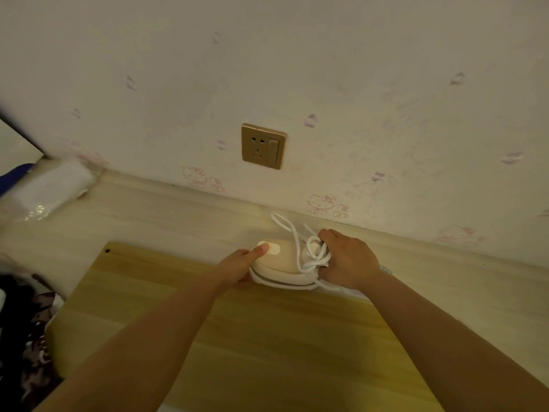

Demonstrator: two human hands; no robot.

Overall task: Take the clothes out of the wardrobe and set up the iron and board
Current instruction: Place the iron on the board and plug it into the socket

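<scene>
pale wood surface (166,209) carries yellow board (267,337), plastic-wrapped white bundle (56,185), dark patterned clothes (26,331).

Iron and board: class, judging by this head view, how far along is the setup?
Done: the wooden board lies flat, dark clothes beside it. In hand: the left hand holds the iron at the board's far edge; the right hand grips its bundled cord. Left: the wall socket has nothing plugged in.

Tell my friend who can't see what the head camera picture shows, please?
Two hands hold a small cream iron at the far edge of a wooden board: the left hand grips its front, the right hand holds the bundled white cord. A gold wall socket with nothing plugged in is above, on cartoon-cat wallpaper.
</scene>
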